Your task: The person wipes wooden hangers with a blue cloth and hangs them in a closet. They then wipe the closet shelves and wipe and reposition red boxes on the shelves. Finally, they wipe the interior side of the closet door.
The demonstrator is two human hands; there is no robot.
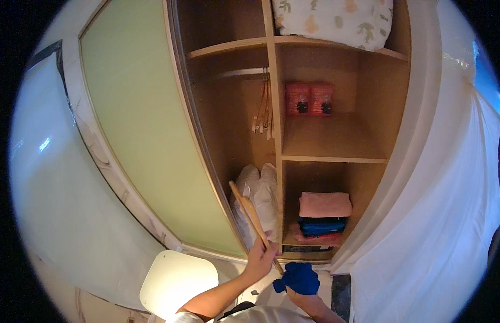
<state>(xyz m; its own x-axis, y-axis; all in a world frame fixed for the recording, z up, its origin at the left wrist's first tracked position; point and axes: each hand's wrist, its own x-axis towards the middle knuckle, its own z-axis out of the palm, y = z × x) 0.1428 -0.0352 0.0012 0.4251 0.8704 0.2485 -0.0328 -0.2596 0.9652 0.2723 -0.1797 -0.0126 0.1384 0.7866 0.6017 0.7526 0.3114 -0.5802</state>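
Observation:
My left hand (261,255) is closed around a wooden clothes hanger (250,210), which slants from the upper left down towards my right hand. My right hand (298,294) holds a bunched dark blue cloth (301,278) that covers most of its fingers. The lower end of the hanger reaches the left edge of the cloth; whether they touch I cannot tell. Before me stands an open wooden wardrobe (279,141). More wooden hangers (265,109) hang from a rail (244,72) in its left part, above white stuffed bundles (266,194).
Folded pink cloth (326,204) lies on dark blue folded cloths (322,227) in the lower right compartment. Red packets (309,99) stand above, and a patterned white bundle (334,22) on top. A green sliding door (141,121) is at left, a white stool or chair (179,282) below it.

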